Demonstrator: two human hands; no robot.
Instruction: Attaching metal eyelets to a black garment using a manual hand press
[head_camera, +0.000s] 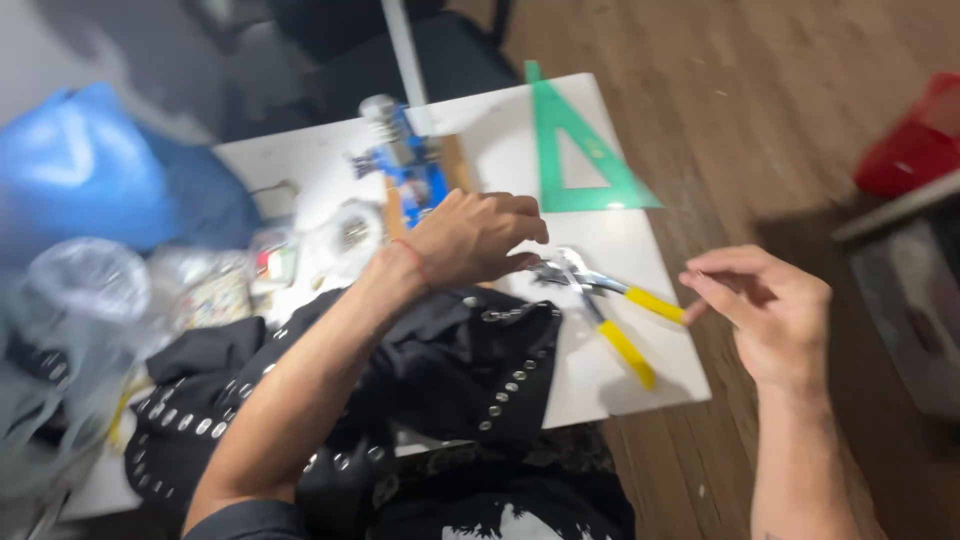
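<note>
From the head view, the left hand (478, 238) arches over the black studded garment (440, 370), fingertips curled at the metal head of the yellow-handled pliers (610, 310), gripping nothing firmly. The right hand (765, 310) hovers loosely cupped off the white table (655, 385), touching a handle tip. A green triangle ruler (580, 150) lies beyond; wooden floor (720, 120) surrounds.

Yellow-handled pliers (600, 300) were laid flat on the white table, metal head at ten o'clock, handles splayed toward four o'clock
</note>
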